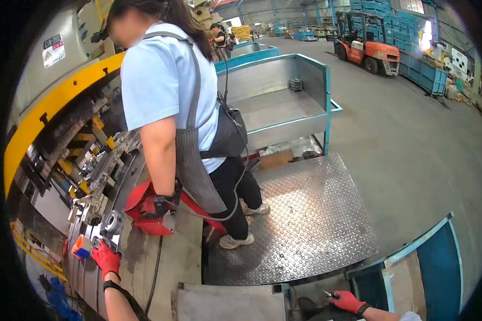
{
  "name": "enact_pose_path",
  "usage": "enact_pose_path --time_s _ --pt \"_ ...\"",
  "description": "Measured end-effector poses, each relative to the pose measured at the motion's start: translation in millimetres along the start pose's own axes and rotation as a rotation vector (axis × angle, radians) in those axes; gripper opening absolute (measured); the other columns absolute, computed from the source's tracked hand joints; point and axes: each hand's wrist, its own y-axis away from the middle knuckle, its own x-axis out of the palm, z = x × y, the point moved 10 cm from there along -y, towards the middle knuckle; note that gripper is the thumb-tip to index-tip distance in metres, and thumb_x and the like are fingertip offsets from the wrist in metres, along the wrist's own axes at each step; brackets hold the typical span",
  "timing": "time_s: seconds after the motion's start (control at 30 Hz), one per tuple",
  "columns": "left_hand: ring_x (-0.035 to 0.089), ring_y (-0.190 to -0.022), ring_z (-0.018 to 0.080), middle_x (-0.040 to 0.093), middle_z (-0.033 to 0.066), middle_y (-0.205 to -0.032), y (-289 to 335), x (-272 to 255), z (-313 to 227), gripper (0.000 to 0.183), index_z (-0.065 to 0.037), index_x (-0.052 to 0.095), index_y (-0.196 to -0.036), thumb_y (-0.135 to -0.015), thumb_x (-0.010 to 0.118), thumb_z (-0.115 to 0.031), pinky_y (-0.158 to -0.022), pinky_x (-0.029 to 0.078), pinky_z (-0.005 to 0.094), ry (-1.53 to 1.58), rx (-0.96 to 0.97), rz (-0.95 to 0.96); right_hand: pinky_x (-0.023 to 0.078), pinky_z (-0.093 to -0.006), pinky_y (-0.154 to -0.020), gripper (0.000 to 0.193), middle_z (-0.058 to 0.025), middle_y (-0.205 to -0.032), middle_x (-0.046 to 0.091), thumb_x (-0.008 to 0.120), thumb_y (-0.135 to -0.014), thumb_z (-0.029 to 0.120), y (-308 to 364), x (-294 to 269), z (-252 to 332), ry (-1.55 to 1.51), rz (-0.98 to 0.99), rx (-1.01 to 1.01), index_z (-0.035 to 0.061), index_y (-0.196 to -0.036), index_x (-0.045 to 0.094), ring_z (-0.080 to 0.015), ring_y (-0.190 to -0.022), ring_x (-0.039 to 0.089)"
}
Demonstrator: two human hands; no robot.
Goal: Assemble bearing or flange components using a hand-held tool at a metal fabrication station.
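My left hand [107, 260], in a red glove, reaches over the machine bed [124, 251] at the left. Its fingertips are closed at a small dark metal piece, mostly hidden by the glove. Just beyond them sits a round grey metal part [112, 221] with a hole in it. An orange-and-white object [81, 246] with a blue edge stands left of the fingers. At the lower right, my right hand [349, 302], also red-gloved, is closed around a small dark tool [331, 295] with a shiny tip.
A co-worker [177, 91] stands close ahead on a checkered metal platform [305, 214], one dark-gloved hand by a red box [144, 206]. The yellow-edged press [72, 88] rises at left. Teal-framed bins [273, 125] stand beyond; another blue bin [439, 267] is near right. A forklift [369, 45] is parked far off.
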Motion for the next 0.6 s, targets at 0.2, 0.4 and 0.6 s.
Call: enact_pose_path --time_s 0.2,0.4,0.6 --pt "0.057 -0.082 0.0344 0.061 0.0160 -0.084 4 10 21 0.013 -0.008 0.061 -0.079 -0.080 0.051 -0.016 -0.071 0.042 0.0467 -0.042 0.228 -0.337 0.047 -0.0374 -0.070 0.029 -0.0178 -0.083 0.065 0.066 -0.079 0.028 -6 -4 27 -0.009 -0.153 -0.179 0.0030 -0.094 0.063 -0.0310 -0.081 0.063" --pt "0.054 -0.098 0.0312 0.056 0.0208 -0.112 71 -10 11 0.063 0.006 0.033 -0.133 -0.082 0.053 -0.023 -0.084 0.041 0.0448 -0.117 0.155 -0.004 0.046 -0.0366 -0.067 0.027 -0.0161 -0.079 0.064 0.067 -0.079 0.025 -29 13 33 -0.018 -0.084 -0.253 0.0013 -0.091 0.062 -0.0260 -0.075 0.061" --pt "0.058 -0.091 0.0330 0.057 0.0205 -0.100 189 -31 34 0.057 0.001 0.050 -0.118 -0.067 0.068 -0.016 -0.080 0.046 0.0385 0.686 0.034 -0.107 0.045 -0.0359 -0.064 0.025 -0.0144 -0.074 0.063 0.067 -0.079 0.022 -45 31 41 0.049 -0.028 -0.412 -0.0004 -0.088 0.061 -0.0210 -0.068 0.058"
